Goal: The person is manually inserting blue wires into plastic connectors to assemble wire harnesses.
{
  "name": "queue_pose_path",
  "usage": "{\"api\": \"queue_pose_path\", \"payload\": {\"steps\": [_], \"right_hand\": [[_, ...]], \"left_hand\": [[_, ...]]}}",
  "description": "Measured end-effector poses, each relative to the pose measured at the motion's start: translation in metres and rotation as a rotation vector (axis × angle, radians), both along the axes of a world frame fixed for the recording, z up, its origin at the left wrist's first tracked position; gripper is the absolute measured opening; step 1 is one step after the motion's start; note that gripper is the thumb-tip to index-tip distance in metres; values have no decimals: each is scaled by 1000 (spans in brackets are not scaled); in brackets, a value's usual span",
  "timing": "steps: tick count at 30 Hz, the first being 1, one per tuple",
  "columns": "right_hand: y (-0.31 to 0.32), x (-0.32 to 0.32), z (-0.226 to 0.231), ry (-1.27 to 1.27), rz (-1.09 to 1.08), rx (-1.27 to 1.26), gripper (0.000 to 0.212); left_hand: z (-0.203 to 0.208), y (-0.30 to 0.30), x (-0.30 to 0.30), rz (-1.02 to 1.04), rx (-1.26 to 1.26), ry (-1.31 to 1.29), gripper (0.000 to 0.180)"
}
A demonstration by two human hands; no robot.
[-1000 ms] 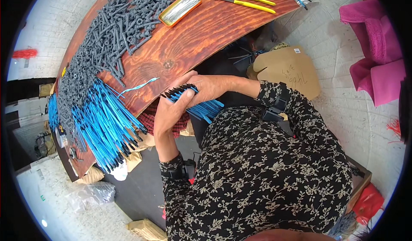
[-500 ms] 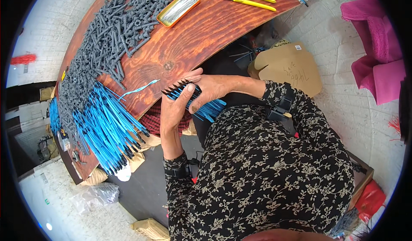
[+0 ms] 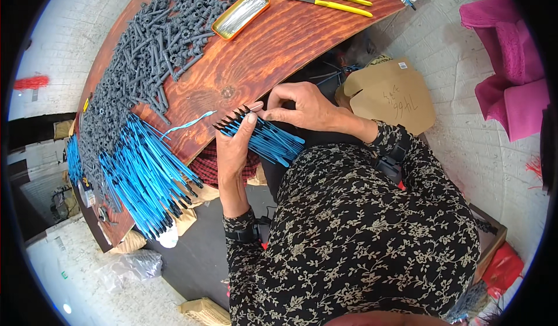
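My left hand (image 3: 233, 147) is closed around a bundle of thin blue sticks with black tips (image 3: 276, 140), held over my lap beside the table edge. The black tips point up and left past my thumb, and the blue ends reach toward my body. Close to those tips, my right hand (image 3: 309, 108) is curled with thumb and forefinger pinched together by my left fingertips. Whatever the pinch holds, if anything, is too small to make out. A twisted light-blue strip (image 3: 189, 123) lies on the table to the left of the hands.
On the curved wooden table (image 3: 256, 56) are a heap of grey plastic parts (image 3: 151, 53), more blue sticks (image 3: 145, 175), a tin of thin metal pins (image 3: 241, 15) and yellow-handled pincers (image 3: 337, 3). A cardboard box (image 3: 389, 90) stands on the right; pink cloth (image 3: 505, 64) lies beyond.
My right hand has come off the bundle's side, moving up and right, and now pinches near the tips. My left hand keeps the bundle, shifted slightly left.
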State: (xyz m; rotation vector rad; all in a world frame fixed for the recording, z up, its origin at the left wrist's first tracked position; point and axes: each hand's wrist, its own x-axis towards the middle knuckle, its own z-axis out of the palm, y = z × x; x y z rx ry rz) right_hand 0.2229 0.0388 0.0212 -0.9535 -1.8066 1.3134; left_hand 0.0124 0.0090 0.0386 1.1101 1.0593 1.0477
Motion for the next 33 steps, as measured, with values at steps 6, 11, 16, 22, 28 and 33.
{"api": "queue_pose_path", "payload": {"steps": [6, 11, 16, 22, 28, 33], "right_hand": [[6, -11, 7, 181, -122, 155, 12], [9, -13, 9, 162, -77, 236, 10], [8, -17, 13, 178, -131, 289, 10], [10, -17, 15, 197, -175, 414, 12], [13, -21, 11, 231, -203, 446, 12], [18, -21, 6, 283, -177, 356, 9]], "left_hand": [[-1, 0, 1, -3, -1, -66, 23], [-2, 0, 0, 28, 0, -90, 22], [1, -1, -2, 16, -46, -113, 22], [2, -1, -1, 29, -86, -108, 22], [2, -1, 7, 54, -94, -103, 25], [7, 0, 13, 36, -82, -104, 28]]}}
